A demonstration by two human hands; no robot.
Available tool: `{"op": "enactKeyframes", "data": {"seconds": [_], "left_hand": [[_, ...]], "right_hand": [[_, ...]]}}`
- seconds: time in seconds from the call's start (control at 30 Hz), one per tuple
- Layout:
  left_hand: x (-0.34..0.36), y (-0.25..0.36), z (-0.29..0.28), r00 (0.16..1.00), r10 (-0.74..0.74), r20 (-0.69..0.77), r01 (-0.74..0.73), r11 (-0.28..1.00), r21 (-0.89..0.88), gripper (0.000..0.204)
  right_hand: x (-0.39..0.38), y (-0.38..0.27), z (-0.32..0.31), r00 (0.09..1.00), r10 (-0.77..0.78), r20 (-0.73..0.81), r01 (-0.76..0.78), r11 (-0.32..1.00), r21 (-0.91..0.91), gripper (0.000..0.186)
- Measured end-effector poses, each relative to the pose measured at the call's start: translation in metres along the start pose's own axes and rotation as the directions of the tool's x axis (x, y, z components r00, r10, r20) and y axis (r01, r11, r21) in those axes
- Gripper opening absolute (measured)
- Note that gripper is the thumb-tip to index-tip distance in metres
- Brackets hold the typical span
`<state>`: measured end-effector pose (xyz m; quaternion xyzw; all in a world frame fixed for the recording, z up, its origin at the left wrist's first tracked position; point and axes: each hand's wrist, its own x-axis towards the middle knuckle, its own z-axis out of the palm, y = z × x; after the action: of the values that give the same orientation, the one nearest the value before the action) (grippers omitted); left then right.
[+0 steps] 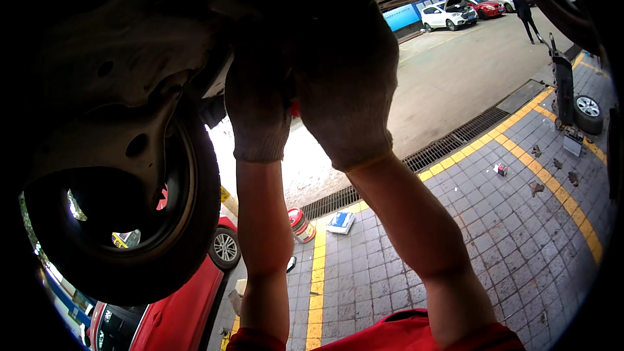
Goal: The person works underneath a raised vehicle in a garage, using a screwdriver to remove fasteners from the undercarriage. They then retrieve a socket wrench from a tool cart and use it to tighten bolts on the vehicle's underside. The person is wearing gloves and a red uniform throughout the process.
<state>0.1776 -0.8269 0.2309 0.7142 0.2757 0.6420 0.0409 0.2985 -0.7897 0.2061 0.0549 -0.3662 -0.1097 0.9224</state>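
Both my arms reach up under a raised vehicle, whose dark underside (123, 68) fills the upper left. My left hand (257, 114) and my right hand (348, 94) wear knitted work gloves and are held close together against the underbody. Deep shadow hides the fingers of both, so what they grip, if anything, does not show. A small red patch (295, 108) peeks out between the gloves; its kind is unclear. Left of my left hand are a metal suspension arm (153, 136) and a hanging wheel with a black tyre (207, 195).
A red car (179, 305) stands below left. On the tiled floor are a red bucket (301, 227), a blue-and-white box (340, 223), and a loose wheel (588, 107) beside an upright dark piece of equipment (564, 88). A drain grate (455, 138) crosses behind; farther off stands a person (522, 12).
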Motion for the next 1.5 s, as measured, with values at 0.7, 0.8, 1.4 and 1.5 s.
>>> {"op": "enactKeyframes", "data": {"seconds": [0.7, 0.8, 1.4, 1.5], "left_hand": [[0.004, -0.005, -0.017, 0.998, -0.059, 0.001, 0.058, 0.985, -0.163, 0.039], [0.006, -0.006, -0.016, 0.997, -0.074, 0.001, 0.072, 0.977, -0.202, 0.04], [-0.052, 0.002, 0.015, 0.969, -0.245, -0.021, 0.239, 0.96, -0.146, 0.058], [-0.128, -0.077, 0.0, 0.839, -0.541, -0.053, 0.415, 0.701, -0.579, 0.046]], "right_hand": [[0.005, -0.023, 0.003, 1.0, 0.014, -0.02, -0.018, 0.983, -0.182, 0.019], [0.032, -0.05, -0.009, 0.776, 0.621, 0.109, -0.625, 0.735, 0.264, 0.027], [-0.062, 0.011, -0.132, 0.558, 0.709, 0.432, -0.702, 0.681, -0.21, 0.019], [-0.124, 0.062, -0.24, -0.035, 0.927, 0.373, -0.94, -0.157, 0.302, 0.018]]}}
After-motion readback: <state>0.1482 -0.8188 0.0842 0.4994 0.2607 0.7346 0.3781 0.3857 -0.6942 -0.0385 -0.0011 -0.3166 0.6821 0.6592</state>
